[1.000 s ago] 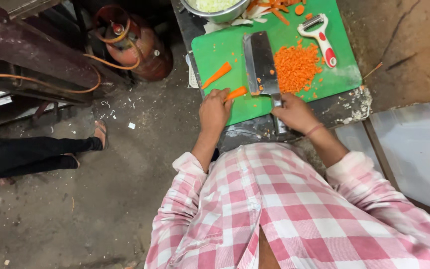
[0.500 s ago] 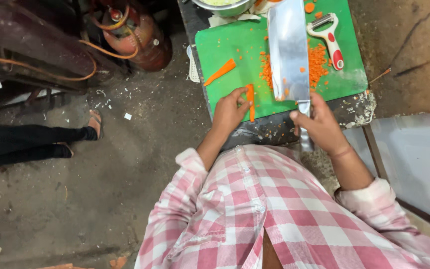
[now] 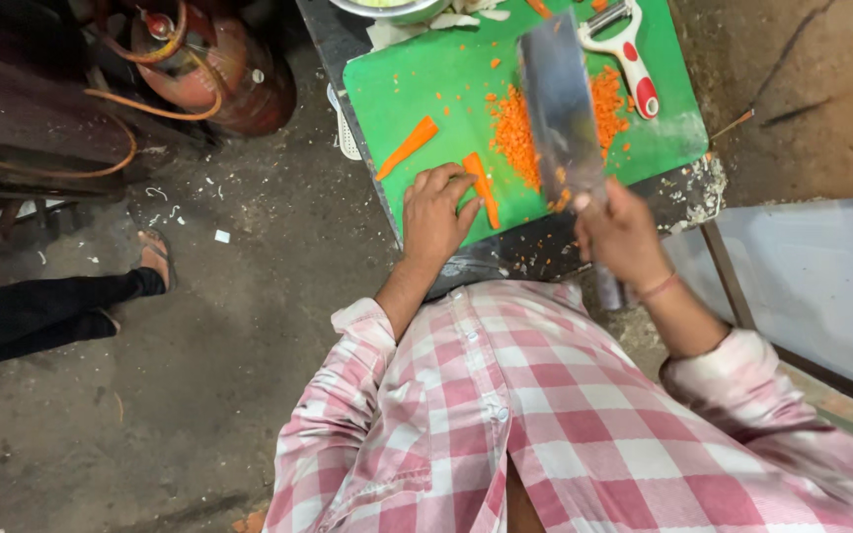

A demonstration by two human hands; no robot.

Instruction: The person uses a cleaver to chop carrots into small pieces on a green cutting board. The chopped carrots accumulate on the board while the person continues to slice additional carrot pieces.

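Head view looks straight down on a person in a pink-and-white checked shirt at a flat green plastic cutting board (image 3: 426, 89). Their right hand (image 3: 624, 232) is closed around the handle of a broad steel cleaver (image 3: 560, 109), the blade lifted above the board and flecked with orange bits. Their left hand (image 3: 436, 209) rests at the board's near edge, fingertips pressing a long orange carrot strip (image 3: 483, 188). A second carrot strip (image 3: 409, 146) lies toward the board's left edge, a heap of finely chopped carrot (image 3: 517, 133) sits mid-board, partly under the blade, and a red-and-white peeler (image 3: 629, 54) lies near the far right corner.
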